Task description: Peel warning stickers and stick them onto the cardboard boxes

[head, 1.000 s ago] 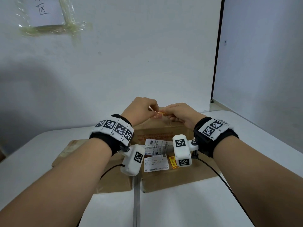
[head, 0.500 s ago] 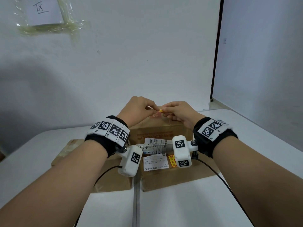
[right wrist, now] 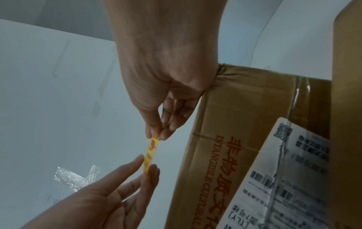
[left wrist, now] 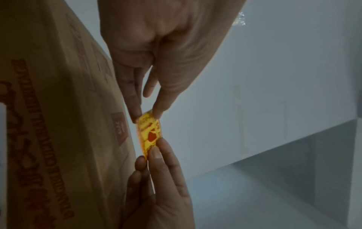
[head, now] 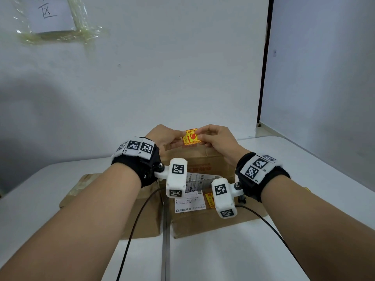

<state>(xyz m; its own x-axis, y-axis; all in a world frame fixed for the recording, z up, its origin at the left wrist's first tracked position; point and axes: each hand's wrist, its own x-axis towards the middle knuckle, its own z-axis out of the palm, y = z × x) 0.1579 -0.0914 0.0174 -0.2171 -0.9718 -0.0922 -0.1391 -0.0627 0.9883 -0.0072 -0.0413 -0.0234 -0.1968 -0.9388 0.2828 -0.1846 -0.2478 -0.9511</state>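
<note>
Head view, frame centre: left hand [head: 162,136] and right hand [head: 218,138] each pinch a side edge of the yellow warning sticker [head: 191,136], holding it upright above the far edge of the cardboard box [head: 203,222] on the white table [head: 304,159].

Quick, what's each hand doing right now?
Left hand: pinches one edge of the yellow warning sticker.
Right hand: pinches the sticker's opposite edge.
</note>
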